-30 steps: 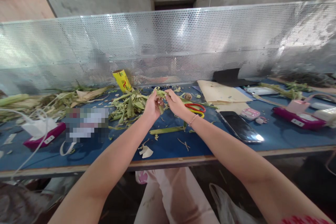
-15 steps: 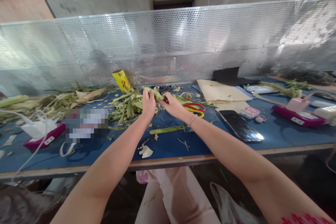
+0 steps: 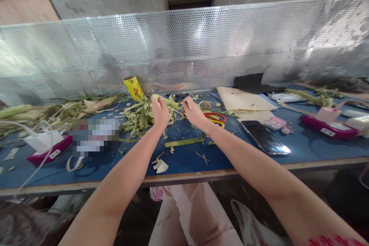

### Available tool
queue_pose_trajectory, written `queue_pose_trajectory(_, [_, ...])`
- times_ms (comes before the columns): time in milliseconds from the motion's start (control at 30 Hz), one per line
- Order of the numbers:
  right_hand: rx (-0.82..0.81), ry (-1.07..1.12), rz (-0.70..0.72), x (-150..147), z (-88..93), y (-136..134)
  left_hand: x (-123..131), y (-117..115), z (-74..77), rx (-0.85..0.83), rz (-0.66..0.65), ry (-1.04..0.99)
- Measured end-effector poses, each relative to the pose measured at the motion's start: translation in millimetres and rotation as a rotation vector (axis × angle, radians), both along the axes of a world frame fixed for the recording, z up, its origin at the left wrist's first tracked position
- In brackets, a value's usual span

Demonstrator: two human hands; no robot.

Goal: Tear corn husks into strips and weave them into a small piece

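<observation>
My left hand (image 3: 160,112) is closed round a green corn husk stalk (image 3: 168,101), held over the blue table (image 3: 259,153). My right hand (image 3: 193,111) pinches the husk's other end just to the right of it. Under both hands lies a pile of stripped green husk pieces (image 3: 141,116). A loose green stalk strip (image 3: 183,142) rests on the table nearer to me. Red and yellow scissors (image 3: 215,118) lie right beside my right wrist.
A perforated metal screen (image 3: 184,46) walls off the table's far side. A yellow box (image 3: 134,88), brown paper sheets (image 3: 240,101), a black phone (image 3: 262,137), pink devices (image 3: 328,128) and more husks (image 3: 43,111) lie around. White cables (image 3: 37,138) trail at left.
Both hands have moved slightly away from me and apart, drawing the husk out longer between them. The left hand shifted a little left.
</observation>
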State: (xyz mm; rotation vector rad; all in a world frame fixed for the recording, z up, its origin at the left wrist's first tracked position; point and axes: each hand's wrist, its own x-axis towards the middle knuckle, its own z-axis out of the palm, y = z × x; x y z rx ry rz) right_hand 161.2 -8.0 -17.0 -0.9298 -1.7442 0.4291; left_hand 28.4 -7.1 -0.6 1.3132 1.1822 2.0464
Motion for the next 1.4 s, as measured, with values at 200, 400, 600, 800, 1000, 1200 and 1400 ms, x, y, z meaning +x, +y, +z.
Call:
queue_pose_trajectory(200, [-0.07,0.064,-0.052,7,3.6,3,3,-5,3.2,0.014,-0.026,0.073])
queue_pose_trajectory(400, [-0.014,0.103,-0.096,9,6.8,0,4,-4,-1.1,0.011,-0.128,-0.059])
queue_pose_trajectory(600, [-0.005,0.044,-0.131,12,4.7,1,11,-5,-5.9,-0.05,-0.376,-0.063])
queue_pose_trajectory(800, [0.021,-0.01,-0.058,4,1.8,-3,14,3,-10.9,-0.1,-0.346,0.06])
queue_pose_trajectory(1000, [-0.093,0.08,0.047,-10,1.5,-9,13,-1,-11.6,-0.089,-0.182,0.288])
queue_pose_trajectory(1200, [0.077,0.049,-0.002,-6,3.1,-4,16,-5,-10.0,-0.136,-0.231,0.319])
queue_pose_trajectory(1400, [0.03,0.0,-0.078,-2,8.5,-6,17,-8,-8.5,-0.091,-0.26,0.289])
